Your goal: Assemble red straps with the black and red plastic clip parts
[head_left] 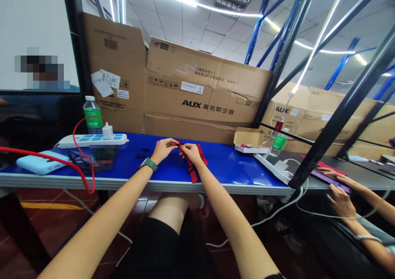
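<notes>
A red ribbon (195, 167) lies on the blue table (228, 168), with its ends trailing toward the table's front edge. My left hand (164, 148), with a green watch on the wrist, pinches the ribbon's upper part from the left. My right hand (190, 152) pinches the same ribbon from the right, close against the left hand. Both hands have closed fingers on the ribbon above the table's middle.
A white power strip (92, 139), a green-labelled bottle (93, 115), a light blue power bank (38, 162) and a red cable (80, 173) sit at the left. A small open carton (250, 142) stands at the right. Another person's hands (338, 193) work further right. Large cardboard boxes (197, 94) line the back.
</notes>
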`<state>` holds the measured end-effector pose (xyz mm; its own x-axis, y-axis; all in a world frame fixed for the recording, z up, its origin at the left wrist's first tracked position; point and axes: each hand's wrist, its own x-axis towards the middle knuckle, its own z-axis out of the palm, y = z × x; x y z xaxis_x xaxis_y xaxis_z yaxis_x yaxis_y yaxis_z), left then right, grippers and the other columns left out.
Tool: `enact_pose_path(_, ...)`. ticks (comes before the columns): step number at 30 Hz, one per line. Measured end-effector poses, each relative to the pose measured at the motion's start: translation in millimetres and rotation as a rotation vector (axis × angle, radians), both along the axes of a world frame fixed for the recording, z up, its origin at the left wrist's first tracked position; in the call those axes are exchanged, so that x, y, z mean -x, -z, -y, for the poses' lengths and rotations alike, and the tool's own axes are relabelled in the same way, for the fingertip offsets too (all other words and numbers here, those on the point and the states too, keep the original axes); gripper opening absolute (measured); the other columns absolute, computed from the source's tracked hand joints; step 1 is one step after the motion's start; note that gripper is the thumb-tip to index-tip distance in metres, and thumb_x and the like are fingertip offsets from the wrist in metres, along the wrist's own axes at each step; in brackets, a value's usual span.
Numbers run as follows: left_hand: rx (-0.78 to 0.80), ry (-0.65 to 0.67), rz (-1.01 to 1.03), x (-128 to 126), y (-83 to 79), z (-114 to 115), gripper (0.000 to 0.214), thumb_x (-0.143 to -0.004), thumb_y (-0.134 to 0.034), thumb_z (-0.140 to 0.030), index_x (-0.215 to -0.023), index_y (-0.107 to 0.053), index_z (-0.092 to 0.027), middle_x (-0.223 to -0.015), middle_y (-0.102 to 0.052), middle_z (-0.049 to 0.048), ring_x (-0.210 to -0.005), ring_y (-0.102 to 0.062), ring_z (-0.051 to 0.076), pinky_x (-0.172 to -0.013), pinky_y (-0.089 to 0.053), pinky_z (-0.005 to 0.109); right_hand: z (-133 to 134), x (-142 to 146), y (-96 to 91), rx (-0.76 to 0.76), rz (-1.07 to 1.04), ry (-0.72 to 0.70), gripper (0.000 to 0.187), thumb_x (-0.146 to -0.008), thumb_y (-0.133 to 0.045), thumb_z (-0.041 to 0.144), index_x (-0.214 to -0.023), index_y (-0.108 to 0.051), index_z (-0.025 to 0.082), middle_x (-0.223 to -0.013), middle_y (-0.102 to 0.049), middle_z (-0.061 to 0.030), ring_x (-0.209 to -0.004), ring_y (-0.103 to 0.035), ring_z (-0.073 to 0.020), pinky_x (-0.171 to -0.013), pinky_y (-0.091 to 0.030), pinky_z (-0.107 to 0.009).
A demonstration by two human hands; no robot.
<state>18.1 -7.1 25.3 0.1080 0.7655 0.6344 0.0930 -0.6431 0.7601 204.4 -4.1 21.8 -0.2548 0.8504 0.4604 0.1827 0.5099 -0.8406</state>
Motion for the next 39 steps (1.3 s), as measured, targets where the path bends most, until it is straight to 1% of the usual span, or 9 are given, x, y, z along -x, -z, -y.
enact_pose_path(6,-0.008,0.038,-0.047,0.8,0.3,-0.2,0.046,-0.071,-0.082,-0.047,-0.105,-0.078,-0.016,-0.108,-0.078,0.013,-0.101,-0.074,0.031,-0.096,-0.057,0.046,-4.0,-1.9,1.6,-0.014,0.014,-0.035,0.038,-0.089,-0.057,0.052,-0.083,-0.069,0.017,-0.066,-0.071,-0.0028,-0.045,-0.06,-0.0113,-0.047,-0.047,-0.02)
enact_pose_path(10,-0.02,0.005,-0.074,2.8,-2.2,-0.7,0.039,-0.078,-0.075,-0.05,-0.099,-0.08,-0.016,-0.108,-0.078,0.0131,-0.103,-0.073,0.031,-0.097,-0.056,0.045,-5.4,-2.2,2.6,-0.052,0.05,-0.029,0.037,-0.092,-0.056,0.052,-0.087,-0.068,0.018,-0.07,-0.073,-0.0027,-0.047,-0.061,-0.0113,-0.05,-0.048,-0.021)
enact_pose_path(15,0.016,0.07,-0.033,4.1,-1.1,-2.6,0.039,-0.074,-0.079,-0.049,-0.092,-0.077,-0.015,-0.101,-0.078,0.013,-0.097,-0.073,0.028,-0.094,-0.057,0.042,-3.0,-0.2,0.4,-0.111,0.111,-0.021,0.033,-0.095,-0.055,0.048,-0.084,-0.068,0.019,-0.074,-0.075,-0.0023,-0.054,-0.066,-0.0117,-0.059,-0.052,-0.021)
enact_pose_path(20,0.021,0.049,-0.005,3.1,3.8,-7.1,0.042,-0.067,-0.084,-0.043,-0.095,-0.069,-0.016,-0.098,-0.077,0.0115,-0.09,-0.073,0.025,-0.09,-0.058,0.042,0.9,3.2,1.4,0.011,0.008,-0.028,0.035,-0.089,-0.064,0.056,-0.094,-0.059,0.021,-0.075,-0.074,-0.0003,-0.054,-0.069,-0.0141,-0.055,-0.052,-0.022)
enact_pose_path(24,-0.02,0.032,-0.132,-0.5,3.1,-4.7,0.027,-0.077,-0.074,-0.038,-0.093,-0.072,-0.017,-0.094,-0.076,0.0098,-0.091,-0.073,0.026,-0.092,-0.057,0.043,3.3,4.1,1.8,0.078,-0.085,-0.094,0.046,-0.086,-0.066,0.06,-0.112,-0.056,0.023,-0.081,-0.074,0.0015,-0.057,-0.071,-0.0147,-0.055,-0.054,-0.023)
enact_pose_path(27,-0.086,-0.028,-0.249,-2.1,0.6,-0.7,0.021,-0.083,-0.065,-0.031,-0.097,-0.074,-0.019,-0.1,-0.077,0.0091,-0.096,-0.071,0.026,-0.096,-0.054,0.042,4.4,4.5,-1.0,0.143,-0.076,-0.169,0.046,-0.082,-0.07,0.058,-0.104,-0.063,0.018,-0.089,-0.074,-0.0029,-0.065,-0.073,-0.0164,-0.063,-0.057,-0.025)
enact_pose_path(31,-0.167,-0.179,-0.249,2.1,-0.1,-2.6,0.025,-0.087,-0.054,-0.02,-0.1,-0.075,-0.019,-0.106,-0.075,0.0093,-0.102,-0.068,0.025,-0.098,-0.051,0.041,1.9,4.6,-2.1,0.172,-0.089,-0.118,0.038,-0.078,-0.076,0.051,-0.09,-0.065,0.016,-0.085,-0.073,-0.0034,-0.073,-0.073,-0.0178,-0.071,-0.057,-0.027)
enact_pose_path(34,-0.197,-0.257,-0.2,7.1,0.3,-5.7,0.029,-0.087,-0.05,-0.017,-0.104,-0.074,-0.019,-0.107,-0.073,0.0091,-0.101,-0.067,0.025,-0.095,-0.052,0.04,-2.8,3.6,0.9,0.12,-0.05,-0.076,0.028,-0.078,-0.075,0.043,-0.086,-0.065,0.018,-0.081,-0.071,-0.0007,-0.076,-0.071,-0.0167,-0.076,-0.055,-0.027)
enact_pose_path(39,-0.262,-0.204,-0.272,5.8,-4.0,0.6,0.021,-0.089,-0.055,-0.021,-0.095,-0.075,-0.021,-0.101,-0.071,0.0073,-0.098,-0.065,0.023,-0.093,-0.051,0.038,-6.6,3.5,2.3,-0.055,0.086,0.029,0.015,-0.08,-0.071,0.031,-0.089,-0.07,0.019,-0.095,-0.073,-0.0024,-0.094,-0.068,-0.0177,-0.088,-0.053,-0.029)
